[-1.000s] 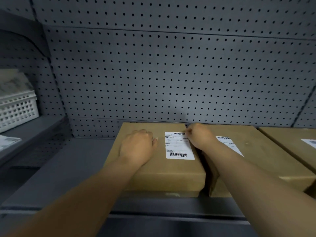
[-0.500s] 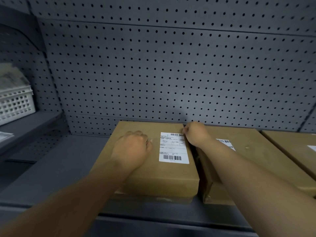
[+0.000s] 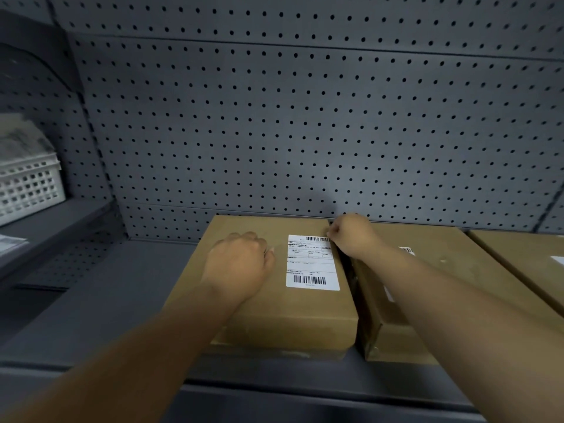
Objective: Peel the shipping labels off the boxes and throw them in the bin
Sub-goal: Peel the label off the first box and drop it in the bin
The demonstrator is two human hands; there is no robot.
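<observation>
White label [image 3: 312, 262] — corner unlifted, as before

Left box [image 3: 283, 303]: brown cardboard carton, closed, lying flat, lengthwise away from the viewer. Shipping label [image 3: 312, 262]: white rectangle with a barcode at its far edge, fine print in the middle and a second barcode near its front edge; stuck flat on the left box's top, toward that box's right edge. Middle box [image 3: 451, 270]: same brown cardboard, flat, just right of the left box across a narrow dark gap; its own white label [image 3: 407, 250] mostly hidden. Third box [image 3: 528, 264]: right of the middle box, partly in view.
</observation>
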